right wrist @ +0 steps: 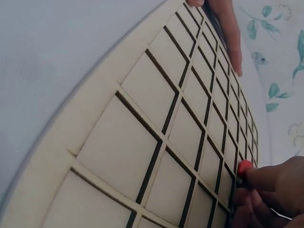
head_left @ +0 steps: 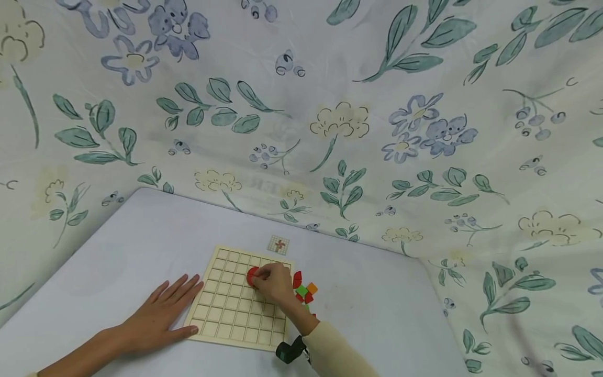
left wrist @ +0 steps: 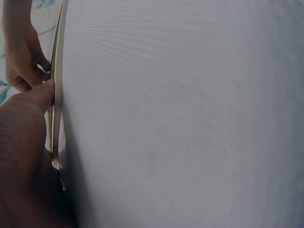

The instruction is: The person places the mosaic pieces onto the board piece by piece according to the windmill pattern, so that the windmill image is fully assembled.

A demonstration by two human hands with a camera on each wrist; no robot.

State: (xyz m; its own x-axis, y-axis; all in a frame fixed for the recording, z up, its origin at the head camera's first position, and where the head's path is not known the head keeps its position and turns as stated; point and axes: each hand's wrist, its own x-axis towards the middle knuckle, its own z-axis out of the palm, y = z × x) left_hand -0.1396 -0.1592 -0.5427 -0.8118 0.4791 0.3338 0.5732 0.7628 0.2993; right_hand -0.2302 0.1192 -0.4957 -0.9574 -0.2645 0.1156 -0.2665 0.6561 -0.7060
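Observation:
A square pale wooden grid board (head_left: 226,317) lies flat on the white table. My right hand (head_left: 273,283) reaches over its upper part and pinches a red piece (head_left: 252,276) between thumb and fingers, against the grid; the fingers partly cover it. Close up in the right wrist view, the red piece (right wrist: 245,166) shows at the fingertips. Spread out, my left hand (head_left: 160,317) rests on the table with its fingertips and thumb at the board's left edge. In the left wrist view the thumb touches the board's side (left wrist: 58,95).
Right of the board lie several loose small pieces: red (head_left: 297,279), green (head_left: 302,290) and orange (head_left: 312,288). Behind the board is a small pattern card (head_left: 278,244) with a red pinwheel on a grid. A floral cloth (head_left: 339,125) hangs around the table's far sides.

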